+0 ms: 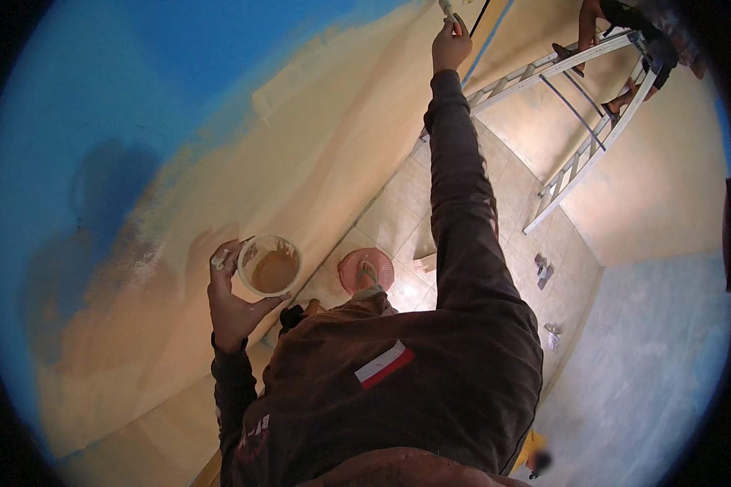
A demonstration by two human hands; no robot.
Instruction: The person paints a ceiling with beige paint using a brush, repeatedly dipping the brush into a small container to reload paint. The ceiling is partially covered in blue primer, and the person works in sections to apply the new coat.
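My left hand [234, 296] grips a round white plastic tub [251, 286] by its side, fingers and thumb spread around it. Tan paint [276, 271] lies in the tub, and smears of it cling to the inner wall. My right arm stretches far forward along the wall. At the top edge of the view my right hand [452, 49] is closed around a paintbrush [447, 10], whose tip is cut off by the frame. On my left, the wall [300, 154] is partly blue and partly beige, with ragged brush edges where the colours meet.
Below me a bare foot rests on a round red stool [352, 280]. An aluminium stepladder [581, 154] stands at the far right, with another person [625, 16] up on it. Crumpled scraps [544, 268] lie on the tiled floor. Someone in yellow [529, 450] is at the lower right.
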